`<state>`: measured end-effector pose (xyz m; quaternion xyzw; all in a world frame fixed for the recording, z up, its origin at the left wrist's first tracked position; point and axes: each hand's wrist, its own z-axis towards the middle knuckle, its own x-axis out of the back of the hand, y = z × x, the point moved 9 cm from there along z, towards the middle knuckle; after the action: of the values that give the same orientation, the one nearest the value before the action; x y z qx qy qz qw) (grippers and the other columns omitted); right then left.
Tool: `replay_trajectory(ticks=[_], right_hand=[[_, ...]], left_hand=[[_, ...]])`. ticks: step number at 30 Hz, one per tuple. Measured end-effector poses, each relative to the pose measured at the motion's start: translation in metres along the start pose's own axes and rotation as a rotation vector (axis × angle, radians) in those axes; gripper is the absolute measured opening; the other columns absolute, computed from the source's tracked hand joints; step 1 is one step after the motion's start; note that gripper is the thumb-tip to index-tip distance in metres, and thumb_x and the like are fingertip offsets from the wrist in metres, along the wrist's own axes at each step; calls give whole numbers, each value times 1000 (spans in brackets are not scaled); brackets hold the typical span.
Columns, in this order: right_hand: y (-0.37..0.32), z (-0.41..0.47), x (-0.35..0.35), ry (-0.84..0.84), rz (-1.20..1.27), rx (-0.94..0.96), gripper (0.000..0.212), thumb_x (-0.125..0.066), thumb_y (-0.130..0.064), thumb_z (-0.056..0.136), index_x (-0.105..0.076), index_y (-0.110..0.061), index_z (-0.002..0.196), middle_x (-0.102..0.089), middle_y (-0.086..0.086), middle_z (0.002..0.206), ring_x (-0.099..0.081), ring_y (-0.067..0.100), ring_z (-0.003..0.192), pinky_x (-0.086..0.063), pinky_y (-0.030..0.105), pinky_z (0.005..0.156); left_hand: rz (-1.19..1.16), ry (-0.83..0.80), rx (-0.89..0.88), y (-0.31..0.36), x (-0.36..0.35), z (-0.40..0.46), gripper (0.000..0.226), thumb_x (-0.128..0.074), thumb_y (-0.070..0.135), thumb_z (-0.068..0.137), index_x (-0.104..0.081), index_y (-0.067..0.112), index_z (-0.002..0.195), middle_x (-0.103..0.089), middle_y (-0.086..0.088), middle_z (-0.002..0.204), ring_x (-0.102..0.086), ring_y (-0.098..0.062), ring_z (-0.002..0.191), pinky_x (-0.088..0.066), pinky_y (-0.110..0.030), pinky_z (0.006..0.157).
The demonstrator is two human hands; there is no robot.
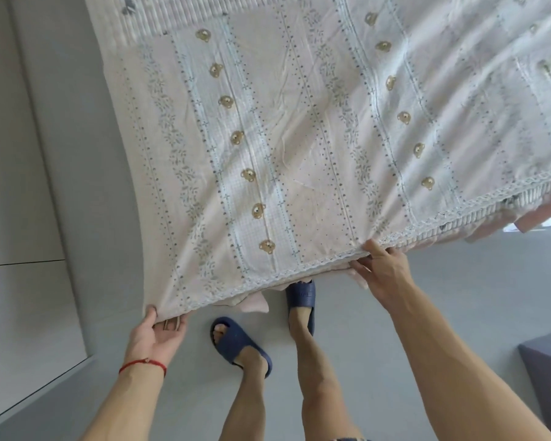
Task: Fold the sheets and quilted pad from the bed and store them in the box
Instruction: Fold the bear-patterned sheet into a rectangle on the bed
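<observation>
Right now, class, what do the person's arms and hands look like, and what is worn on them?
Both forearms are bare, with no sleeves or gloves in view. The left hand has a thin red string bracelet with a small knot at the wrist. The right hand shows no ring or band.

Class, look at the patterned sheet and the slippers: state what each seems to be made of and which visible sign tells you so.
Patterned sheet: apparently thin woven cotton, matte; it creases finely, and a lace-like trim runs along its near edge. Both the left hand and the right hand hold that edge.
Slippers: likely moulded foam or rubber, dark blue, matte; each looks like one thick seamless piece with rounded edges.
</observation>
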<state>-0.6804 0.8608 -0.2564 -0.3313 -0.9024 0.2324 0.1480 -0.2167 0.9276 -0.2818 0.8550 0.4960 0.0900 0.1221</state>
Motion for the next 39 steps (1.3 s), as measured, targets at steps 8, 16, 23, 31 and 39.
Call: replay_trajectory(ticks=[8, 16, 23, 31, 39], right_hand=[[5, -14, 2, 303, -145, 128, 51, -75, -32, 87, -43, -15, 123, -64, 10, 98, -73, 30, 80, -63, 43, 78], [-41, -27, 20, 555, -425, 205, 61, -68, -32, 93, -35, -15, 142, -47, 14, 139, -48, 35, 129, -42, 49, 106], [-64, -39, -125, 83, -1196, 697, 108, -67, -59, 86, 5, -37, 163, 31, 10, 166, 37, 38, 148, 15, 71, 116], [-6, -29, -169, -56, -1514, 523, 155, -92, -70, 40, -12, -25, 164, 6, 28, 168, 8, 60, 149, -5, 82, 112], [-9, -23, -186, -38, -1543, 203, 138, -79, -40, 84, 40, -19, 150, 51, 31, 146, 43, 65, 130, 11, 83, 106]], left_hand=[[1209, 273, -907, 74, -70, -53, 46, -70, 4, 78, -58, 9, 122, -56, -22, 127, -52, -39, 121, -49, -49, 95], [2211, -362, -1057, -1, -309, -72, 100, -67, 68, 80, 5, 66, 149, 33, 11, 163, 29, -39, 149, -11, -81, 110], [2550, -165, -853, -6, -330, -46, 124, -59, 86, 71, 48, 60, 129, 56, -4, 149, 22, -49, 149, -22, -87, 99], [2520, -39, -995, -14, -337, -57, 134, -64, 79, 72, 48, 45, 138, 49, -19, 151, 11, -55, 150, -34, -83, 95], [2528, -131, -834, -22, -339, -46, 138, -69, 74, 70, 46, 43, 140, 54, -26, 145, 29, -63, 139, -17, -92, 92]])
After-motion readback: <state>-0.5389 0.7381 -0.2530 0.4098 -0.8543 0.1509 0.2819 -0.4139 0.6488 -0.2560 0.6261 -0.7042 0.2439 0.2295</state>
